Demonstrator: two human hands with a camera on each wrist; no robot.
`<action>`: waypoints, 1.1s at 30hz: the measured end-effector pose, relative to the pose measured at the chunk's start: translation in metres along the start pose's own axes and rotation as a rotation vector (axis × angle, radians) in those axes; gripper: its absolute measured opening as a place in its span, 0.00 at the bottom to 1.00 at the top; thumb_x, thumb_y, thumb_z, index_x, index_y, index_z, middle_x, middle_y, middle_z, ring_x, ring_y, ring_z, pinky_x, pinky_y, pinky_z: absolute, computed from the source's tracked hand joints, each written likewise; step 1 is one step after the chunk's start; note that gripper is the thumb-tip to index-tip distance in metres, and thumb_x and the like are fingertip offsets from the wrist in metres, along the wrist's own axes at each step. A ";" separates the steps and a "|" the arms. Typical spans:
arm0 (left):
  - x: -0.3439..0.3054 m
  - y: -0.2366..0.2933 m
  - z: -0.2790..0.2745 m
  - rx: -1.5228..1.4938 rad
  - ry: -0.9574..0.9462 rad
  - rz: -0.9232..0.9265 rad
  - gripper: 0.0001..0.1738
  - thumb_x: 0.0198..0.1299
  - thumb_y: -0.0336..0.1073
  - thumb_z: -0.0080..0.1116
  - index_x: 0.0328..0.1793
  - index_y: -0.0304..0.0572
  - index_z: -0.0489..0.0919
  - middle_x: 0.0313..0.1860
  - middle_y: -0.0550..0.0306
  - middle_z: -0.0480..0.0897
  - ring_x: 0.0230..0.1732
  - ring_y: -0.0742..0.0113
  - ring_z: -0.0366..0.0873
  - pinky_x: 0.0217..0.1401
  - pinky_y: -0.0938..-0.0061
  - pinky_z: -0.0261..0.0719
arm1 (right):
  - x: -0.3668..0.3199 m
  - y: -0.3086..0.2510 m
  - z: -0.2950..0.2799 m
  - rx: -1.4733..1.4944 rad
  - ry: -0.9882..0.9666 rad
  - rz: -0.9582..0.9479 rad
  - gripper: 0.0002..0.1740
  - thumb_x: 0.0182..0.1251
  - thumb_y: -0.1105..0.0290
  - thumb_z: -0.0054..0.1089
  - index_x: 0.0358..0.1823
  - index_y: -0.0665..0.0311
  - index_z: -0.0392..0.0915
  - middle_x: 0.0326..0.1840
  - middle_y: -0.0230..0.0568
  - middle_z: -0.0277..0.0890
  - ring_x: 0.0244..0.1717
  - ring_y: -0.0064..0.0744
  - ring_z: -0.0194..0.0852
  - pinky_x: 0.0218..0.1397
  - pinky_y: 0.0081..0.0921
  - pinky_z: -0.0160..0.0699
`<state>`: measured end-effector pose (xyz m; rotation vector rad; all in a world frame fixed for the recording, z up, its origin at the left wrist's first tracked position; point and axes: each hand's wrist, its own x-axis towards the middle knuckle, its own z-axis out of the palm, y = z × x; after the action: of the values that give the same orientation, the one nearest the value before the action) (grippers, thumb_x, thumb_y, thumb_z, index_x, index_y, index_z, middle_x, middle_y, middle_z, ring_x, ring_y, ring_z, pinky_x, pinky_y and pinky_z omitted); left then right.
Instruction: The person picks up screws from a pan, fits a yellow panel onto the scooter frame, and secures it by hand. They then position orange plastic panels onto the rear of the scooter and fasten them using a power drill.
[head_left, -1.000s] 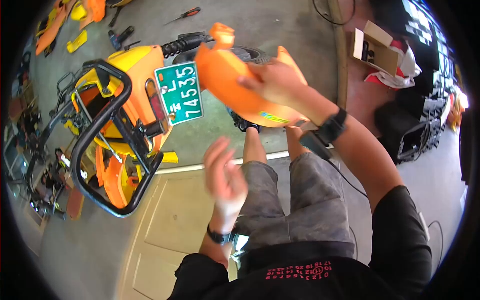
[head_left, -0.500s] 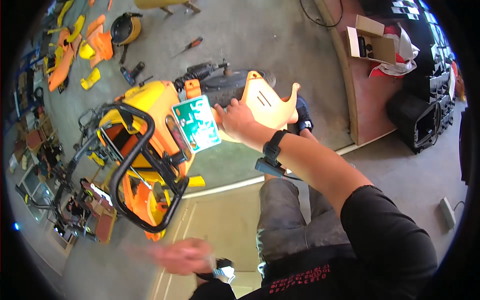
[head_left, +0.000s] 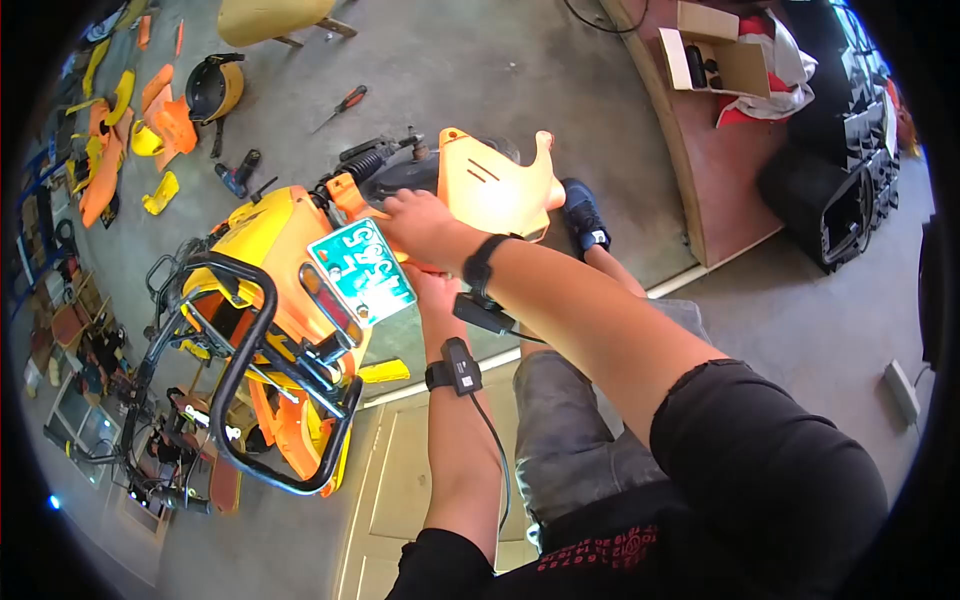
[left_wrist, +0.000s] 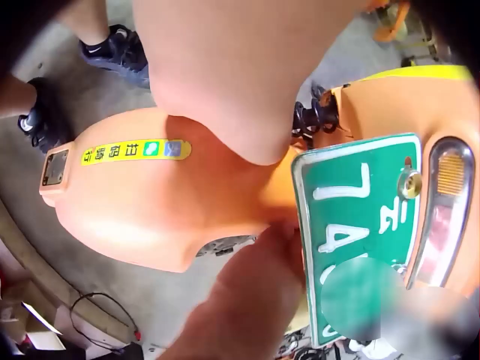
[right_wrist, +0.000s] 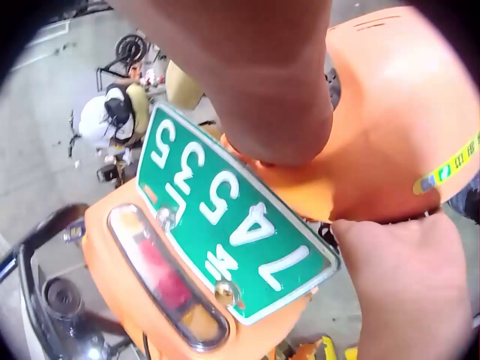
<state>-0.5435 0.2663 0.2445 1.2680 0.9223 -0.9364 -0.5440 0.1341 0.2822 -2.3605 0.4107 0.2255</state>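
An orange rear mudguard lies with its narrow end beside the green licence plate of an orange-and-yellow scooter. My right hand grips that narrow end from above, fingers bent over it next to the plate. From the near side, my left hand holds the same end lower down, its fingers largely hidden by the panel and plate. A yellow sticker strip runs along the mudguard in the left wrist view. The tail light sits next to the plate in the right wrist view.
A black tubular rack juts from the scooter. On the floor beyond lie a screwdriver, a power drill, a helmet and several orange and yellow panels. An open cardboard box stands on the raised reddish ledge.
The mudguard has turned and moved left, to the plate, in my right hand. My left hand, empty earlier, has swung up and taken hold of it. The head view has shifted.
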 end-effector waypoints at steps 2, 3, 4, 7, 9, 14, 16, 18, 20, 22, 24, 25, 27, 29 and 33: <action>-0.010 0.002 0.003 0.121 -0.081 0.021 0.38 0.71 0.68 0.31 0.73 0.49 0.64 0.76 0.53 0.63 0.75 0.57 0.61 0.76 0.52 0.59 | -0.011 0.003 -0.013 0.021 0.007 0.061 0.35 0.50 0.55 0.72 0.63 0.48 0.74 0.53 0.31 0.71 0.58 0.35 0.65 0.55 0.31 0.67; -0.023 0.001 0.015 0.190 -0.092 0.049 0.40 0.71 0.68 0.30 0.76 0.47 0.61 0.77 0.52 0.62 0.76 0.56 0.60 0.76 0.53 0.58 | -0.018 0.002 -0.020 0.042 0.007 0.134 0.40 0.48 0.54 0.73 0.66 0.47 0.71 0.54 0.32 0.70 0.59 0.35 0.64 0.56 0.32 0.68; -0.027 0.000 0.018 0.338 -0.144 0.120 0.42 0.71 0.69 0.28 0.77 0.44 0.58 0.77 0.51 0.61 0.77 0.57 0.58 0.77 0.56 0.57 | -0.023 0.005 -0.022 0.079 0.006 0.146 0.39 0.51 0.52 0.72 0.68 0.46 0.70 0.57 0.33 0.68 0.60 0.37 0.64 0.58 0.33 0.69; -0.007 -0.014 0.022 0.486 -0.269 0.295 0.46 0.71 0.69 0.23 0.80 0.39 0.52 0.78 0.51 0.60 0.78 0.58 0.57 0.79 0.63 0.55 | -0.025 0.018 -0.024 0.117 -0.044 0.151 0.41 0.53 0.51 0.70 0.70 0.46 0.68 0.57 0.33 0.67 0.60 0.38 0.63 0.60 0.34 0.69; 0.004 -0.026 0.021 0.336 -0.255 0.306 0.48 0.69 0.71 0.22 0.80 0.38 0.52 0.77 0.51 0.60 0.77 0.58 0.58 0.79 0.63 0.54 | -0.021 0.024 -0.018 0.053 -0.017 0.182 0.35 0.59 0.53 0.66 0.70 0.45 0.69 0.56 0.34 0.69 0.58 0.39 0.65 0.58 0.35 0.72; 0.026 -0.031 0.006 0.205 -0.066 0.354 0.44 0.71 0.69 0.32 0.77 0.40 0.56 0.77 0.53 0.62 0.76 0.60 0.59 0.78 0.66 0.55 | 0.008 0.039 -0.031 0.134 -0.198 0.106 0.21 0.65 0.61 0.56 0.61 0.44 0.78 0.51 0.39 0.73 0.55 0.42 0.68 0.55 0.36 0.74; 0.039 -0.028 0.011 0.142 -0.037 0.423 0.36 0.74 0.61 0.37 0.75 0.41 0.61 0.72 0.50 0.68 0.72 0.58 0.66 0.72 0.63 0.65 | 0.021 0.042 -0.036 0.149 -0.225 0.086 0.21 0.66 0.62 0.56 0.61 0.49 0.78 0.53 0.43 0.73 0.56 0.47 0.69 0.58 0.39 0.74; 0.036 -0.027 0.005 0.099 -0.002 0.423 0.36 0.74 0.61 0.37 0.75 0.41 0.62 0.72 0.50 0.68 0.71 0.58 0.66 0.72 0.63 0.66 | 0.031 0.041 -0.029 0.300 -0.101 0.158 0.23 0.66 0.61 0.56 0.62 0.52 0.76 0.55 0.46 0.73 0.59 0.50 0.69 0.60 0.40 0.72; 0.029 -0.024 -0.002 0.078 0.018 0.409 0.36 0.74 0.61 0.37 0.74 0.41 0.62 0.71 0.50 0.68 0.71 0.58 0.66 0.71 0.63 0.66 | 0.049 0.029 -0.040 0.522 0.053 0.312 0.30 0.65 0.60 0.58 0.68 0.59 0.68 0.62 0.53 0.71 0.65 0.56 0.66 0.67 0.44 0.68; 0.025 -0.019 -0.007 0.079 0.024 0.396 0.35 0.74 0.60 0.38 0.74 0.41 0.62 0.71 0.50 0.69 0.71 0.58 0.66 0.71 0.63 0.66 | 0.068 0.020 -0.043 0.472 0.039 0.297 0.32 0.65 0.59 0.59 0.70 0.60 0.66 0.62 0.55 0.70 0.65 0.56 0.66 0.67 0.43 0.68; 0.021 -0.017 -0.014 0.081 0.038 0.386 0.35 0.74 0.60 0.38 0.74 0.41 0.62 0.71 0.50 0.69 0.71 0.58 0.66 0.71 0.63 0.66 | 0.086 0.019 -0.036 0.423 0.050 0.203 0.36 0.63 0.58 0.62 0.70 0.64 0.63 0.64 0.57 0.69 0.65 0.56 0.67 0.66 0.43 0.69; 0.019 -0.017 -0.018 0.084 0.044 0.384 0.35 0.74 0.60 0.38 0.74 0.41 0.62 0.71 0.50 0.69 0.71 0.58 0.67 0.71 0.63 0.66 | 0.091 0.018 -0.031 0.427 0.032 0.209 0.36 0.63 0.58 0.62 0.70 0.64 0.63 0.64 0.57 0.69 0.65 0.56 0.67 0.66 0.43 0.69; 0.016 -0.016 -0.027 0.102 0.051 0.377 0.35 0.74 0.60 0.38 0.74 0.41 0.62 0.71 0.50 0.69 0.70 0.58 0.67 0.71 0.63 0.66 | 0.091 0.014 -0.029 0.510 0.025 0.375 0.36 0.62 0.60 0.64 0.69 0.65 0.64 0.65 0.55 0.69 0.65 0.55 0.67 0.66 0.43 0.70; 0.014 -0.015 -0.034 0.122 0.054 0.370 0.34 0.74 0.59 0.38 0.73 0.41 0.63 0.70 0.50 0.69 0.70 0.58 0.67 0.71 0.63 0.66 | 0.080 0.008 -0.024 0.646 0.039 0.528 0.35 0.59 0.60 0.68 0.67 0.64 0.68 0.63 0.52 0.71 0.65 0.54 0.67 0.66 0.41 0.69; 0.013 -0.011 -0.041 0.145 0.067 0.375 0.34 0.74 0.59 0.38 0.73 0.41 0.63 0.70 0.50 0.69 0.70 0.58 0.67 0.70 0.63 0.66 | 0.066 0.009 -0.016 0.272 0.347 0.249 0.27 0.58 0.58 0.69 0.57 0.63 0.78 0.57 0.44 0.76 0.60 0.46 0.69 0.66 0.35 0.69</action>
<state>-0.5512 0.3057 0.2257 1.5399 0.6441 -0.6754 -0.4854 0.1021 0.2698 -2.0764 0.8485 -0.1232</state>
